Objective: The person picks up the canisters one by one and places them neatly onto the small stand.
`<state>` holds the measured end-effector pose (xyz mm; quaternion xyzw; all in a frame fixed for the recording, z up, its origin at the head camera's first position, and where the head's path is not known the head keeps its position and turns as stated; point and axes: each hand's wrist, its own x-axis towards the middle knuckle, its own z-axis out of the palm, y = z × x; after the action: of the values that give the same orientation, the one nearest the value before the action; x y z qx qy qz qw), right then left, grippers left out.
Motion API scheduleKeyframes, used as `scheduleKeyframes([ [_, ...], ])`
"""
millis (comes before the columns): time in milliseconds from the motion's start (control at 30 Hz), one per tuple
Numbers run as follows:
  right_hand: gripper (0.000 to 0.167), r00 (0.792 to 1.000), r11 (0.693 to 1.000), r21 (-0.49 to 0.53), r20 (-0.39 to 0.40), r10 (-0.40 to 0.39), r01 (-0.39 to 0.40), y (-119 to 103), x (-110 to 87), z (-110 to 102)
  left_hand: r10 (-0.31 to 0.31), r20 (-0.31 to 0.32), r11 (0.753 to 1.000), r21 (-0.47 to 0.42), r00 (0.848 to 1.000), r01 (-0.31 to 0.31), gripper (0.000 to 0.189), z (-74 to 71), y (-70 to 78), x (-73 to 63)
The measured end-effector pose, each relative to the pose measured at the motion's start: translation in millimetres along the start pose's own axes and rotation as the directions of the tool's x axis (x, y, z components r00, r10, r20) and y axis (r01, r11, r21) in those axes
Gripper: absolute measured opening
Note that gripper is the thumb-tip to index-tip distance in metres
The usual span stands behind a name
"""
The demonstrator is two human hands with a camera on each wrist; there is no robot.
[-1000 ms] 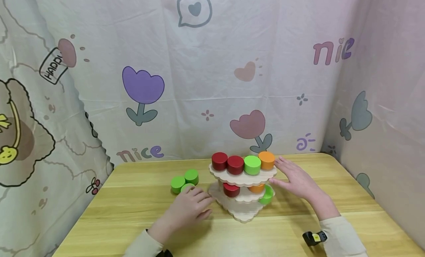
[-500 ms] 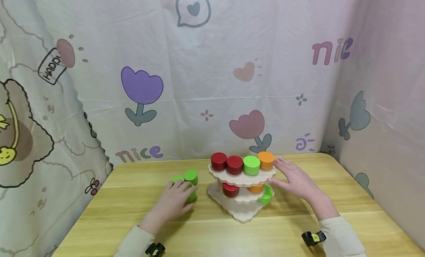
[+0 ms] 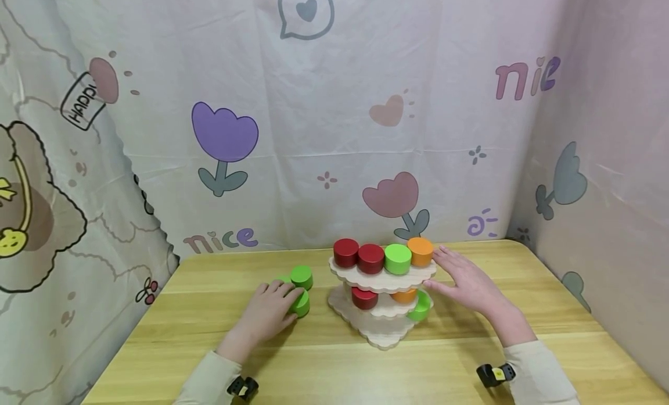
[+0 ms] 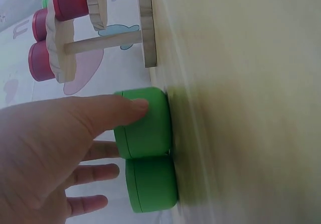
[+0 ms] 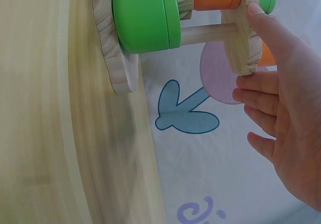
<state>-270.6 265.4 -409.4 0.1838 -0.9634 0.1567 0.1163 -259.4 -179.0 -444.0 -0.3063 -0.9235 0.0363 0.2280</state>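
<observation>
My left hand (image 3: pixel 265 313) is at a group of green cylinder blocks on the table, its thumb and index finger around the nearest green block (image 4: pixel 156 133). A second green block (image 4: pixel 153 185) touches that one; another green block (image 3: pixel 301 277) stands behind. To their right rises a three-tier wooden stand (image 3: pixel 383 339) with scalloped shelves. Two red blocks (image 3: pixel 371 259), a light green block (image 3: pixel 398 260) and an orange block (image 3: pixel 420 251) line its top shelf. My right hand (image 3: pixel 470 285) rests with extended fingers at the top shelf's right edge, thumb on the rim.
The middle shelf bears a red block (image 3: pixel 364 298) and an orange block (image 3: pixel 404 296); the bottom one has a green block (image 3: pixel 420 307) at the right. The wooden table (image 3: pixel 334 379) ends at a printed cloth backdrop (image 3: pixel 324 103). Both wrists wear small black cameras.
My left hand has moved left from beside the stand to the green blocks, where thumb and index finger now surround the nearest one. My right hand has stayed at the stand.
</observation>
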Motion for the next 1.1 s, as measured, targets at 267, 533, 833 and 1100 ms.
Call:
scheduleKeyframes([
  [267, 0.080, 1.000, 1.000, 0.000, 0.001, 0.001, -0.001, 0.2, -0.4, 0.7, 0.040, 0.019, 0.999, -0.028, 0.999, -0.039, 0.051, -2.2, 4.3, 2.6],
  [533, 0.078, 1.000, 1.000, -0.002, -0.001, 0.002, -0.002, -0.1, -0.6, 0.3, 0.069, -0.034, 0.995, -0.073, 0.997, -0.072, 0.038, -1.4, 7.1, 3.5],
  [833, 0.079, 1.000, 1.000, 0.003, 0.004, -0.001, 0.001, -0.5, 0.3, -0.2, -0.014, 0.025, 0.997, -0.077, 1.000, 0.016, 0.049, 0.0, 7.2, 2.8],
  [1100, 0.078, 1.000, 1.000, 0.001, 0.003, 0.001, -0.001, -0.7, -0.7, -0.5, -0.011, 0.061, 0.997, -0.074, 0.998, 0.016, 0.049, -1.0, 7.3, 3.7],
])
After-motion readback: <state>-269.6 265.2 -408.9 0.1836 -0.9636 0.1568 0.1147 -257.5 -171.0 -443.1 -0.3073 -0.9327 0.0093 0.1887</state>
